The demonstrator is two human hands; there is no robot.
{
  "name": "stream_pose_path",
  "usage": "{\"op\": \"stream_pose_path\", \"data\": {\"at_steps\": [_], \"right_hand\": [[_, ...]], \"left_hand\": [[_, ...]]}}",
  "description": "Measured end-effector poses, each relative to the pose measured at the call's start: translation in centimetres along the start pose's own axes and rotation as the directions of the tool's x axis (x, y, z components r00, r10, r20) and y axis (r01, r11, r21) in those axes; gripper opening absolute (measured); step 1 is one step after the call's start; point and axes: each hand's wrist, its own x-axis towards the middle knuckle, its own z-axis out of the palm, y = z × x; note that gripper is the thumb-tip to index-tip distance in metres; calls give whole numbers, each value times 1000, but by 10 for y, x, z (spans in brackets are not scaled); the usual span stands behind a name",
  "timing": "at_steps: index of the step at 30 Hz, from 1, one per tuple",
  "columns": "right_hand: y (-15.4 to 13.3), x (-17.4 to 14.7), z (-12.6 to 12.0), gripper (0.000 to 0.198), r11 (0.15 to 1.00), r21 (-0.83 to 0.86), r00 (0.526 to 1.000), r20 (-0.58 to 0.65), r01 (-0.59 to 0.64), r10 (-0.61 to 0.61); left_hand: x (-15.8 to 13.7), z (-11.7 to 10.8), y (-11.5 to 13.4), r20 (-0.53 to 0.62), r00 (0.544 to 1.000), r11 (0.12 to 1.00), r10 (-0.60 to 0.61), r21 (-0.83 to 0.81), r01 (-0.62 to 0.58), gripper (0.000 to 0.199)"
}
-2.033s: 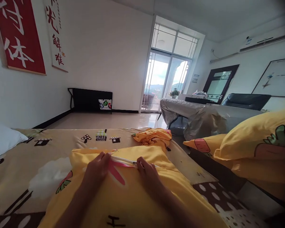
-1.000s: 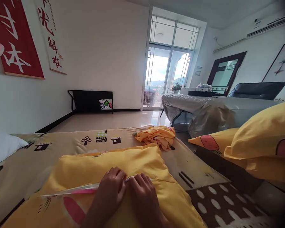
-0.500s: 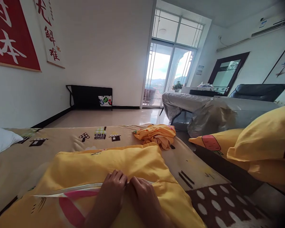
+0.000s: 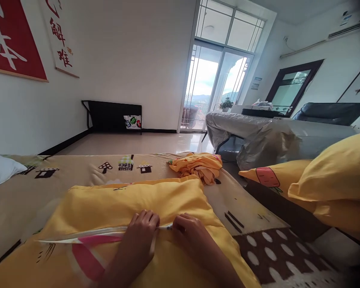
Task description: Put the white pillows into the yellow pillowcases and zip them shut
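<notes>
A plump yellow pillowcase (image 4: 117,206) with a pink print lies in front of me on the bed. Across its middle runs a zipper (image 4: 166,226), its left stretch gaping in a long pale slit. My left hand (image 4: 142,232) is closed on the case fabric along the zipper edge, just right of the gap. A short way to its right, my right hand (image 4: 187,230) has its fingers curled in a pinch on the zipper line. Its fingertips hide whatever small part they hold. A short bit of zipper shows between the two hands.
A patterned beige blanket (image 4: 87,164) covers the bed. Crumpled orange cloth (image 4: 201,166) lies beyond the pillowcase. More yellow pillows (image 4: 336,172) are stacked at right, and a white pillow (image 4: 4,170) is at left. A plastic-covered table (image 4: 252,128) stands behind.
My right hand has slid right along the zipper, away from my left hand, so a gap now shows between them. My left hand stays nearly in place. The view has tilted slightly.
</notes>
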Motion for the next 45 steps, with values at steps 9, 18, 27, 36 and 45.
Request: {"op": "stream_pose_path", "data": {"at_steps": [9, 18, 27, 36, 45], "right_hand": [[3, 0, 4, 18, 999, -40, 1000, -18, -23, 23], [-7, 0, 6, 17, 986, -167, 996, 80, -19, 32], [-1, -4, -3, 17, 980, -182, 993, 72, -79, 94], [10, -5, -28, 14, 945, -233, 958, 116, -231, 263], [28, 6, -33, 10, 963, -99, 938, 220, -251, 267]], "left_hand": [[1, 2, 1, 22, 1000, 996, 21, 87, -23, 22], [2, 7, 0, 8, 997, 979, 70, 191, -71, 27], [2, 4, 2, 36, 997, 978, 70, 196, -75, 26], [2, 3, 2, 54, 996, 978, 68, 193, -77, 27], [1, 4, 3, 57, 996, 975, 70, 205, -81, 26]]}}
